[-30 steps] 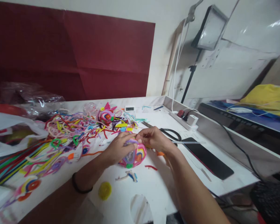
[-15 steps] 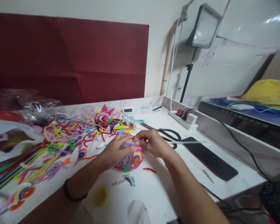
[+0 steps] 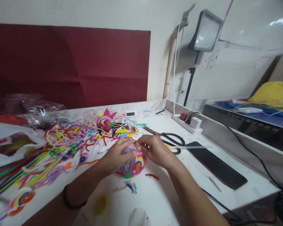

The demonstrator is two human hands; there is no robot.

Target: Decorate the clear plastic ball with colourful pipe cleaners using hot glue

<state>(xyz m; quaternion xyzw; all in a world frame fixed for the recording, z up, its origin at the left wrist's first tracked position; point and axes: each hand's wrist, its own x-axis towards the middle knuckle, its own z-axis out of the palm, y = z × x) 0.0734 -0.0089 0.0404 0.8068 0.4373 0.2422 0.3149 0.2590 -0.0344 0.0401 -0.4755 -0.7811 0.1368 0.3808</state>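
A round pipe-cleaner craft ball (image 3: 139,164), pink, purple and yellow with an orange spot and a green tip, rests on the white table between my hands. My left hand (image 3: 121,153) is closed around its left and upper side, thumb across the top. At the upper right edge of the ball, the fingers of my right hand (image 3: 151,147) pinch together; what sits between the fingertips is too small to make out. Scissors (image 3: 172,138) with black handles lie beyond my right hand. A similar finished-looking ball with pink fins (image 3: 106,121) sits farther back.
Loose pipe cleaners (image 3: 68,135) cover the table's left side, beside a plastic bag (image 3: 16,141). To the right are a black flat case (image 3: 217,164), tweezers (image 3: 213,182) and a power strip (image 3: 187,124). A small digital timer (image 3: 130,114) stands at the back; red scraps (image 3: 152,176) lie near the ball.
The view has tilted slightly, so the whole scene sits a little lower. Both hands stay on the craft ball, with only slight finger movement.
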